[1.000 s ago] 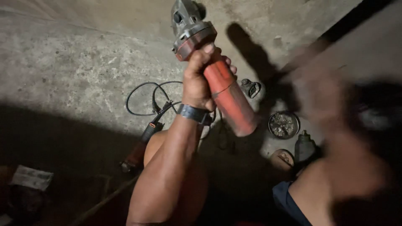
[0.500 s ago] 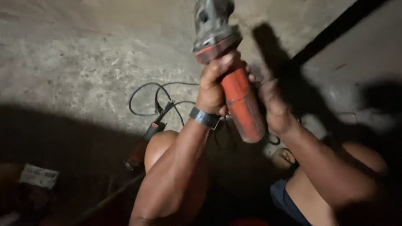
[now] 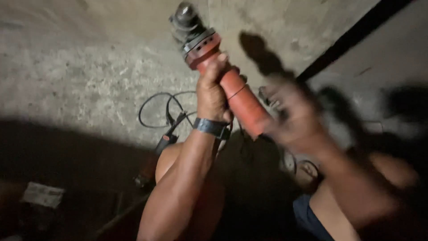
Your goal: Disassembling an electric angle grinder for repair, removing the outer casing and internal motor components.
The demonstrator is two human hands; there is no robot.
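My left hand (image 3: 213, 91) grips the red body of an angle grinder (image 3: 232, 91), held up in front of me with its grey metal head (image 3: 187, 24) pointing away toward the concrete floor. A dark band sits on my left wrist (image 3: 210, 127). My right hand (image 3: 292, 114) is blurred by motion just right of the grinder's rear end, fingers spread, apart from the tool or barely touching it; which of the two I cannot tell.
A black power cable (image 3: 154, 109) loops on the rough concrete floor (image 3: 80, 80) below the grinder. My bare knee (image 3: 171, 160) is under my left forearm. A crumpled white paper (image 3: 42, 195) lies in shadow at lower left. A dark strip (image 3: 356, 35) crosses the upper right.
The grinder has tilted and shifted left in view. My right hand, which was by the grinder's body half a second ago, has come away to the right and is moving fast.
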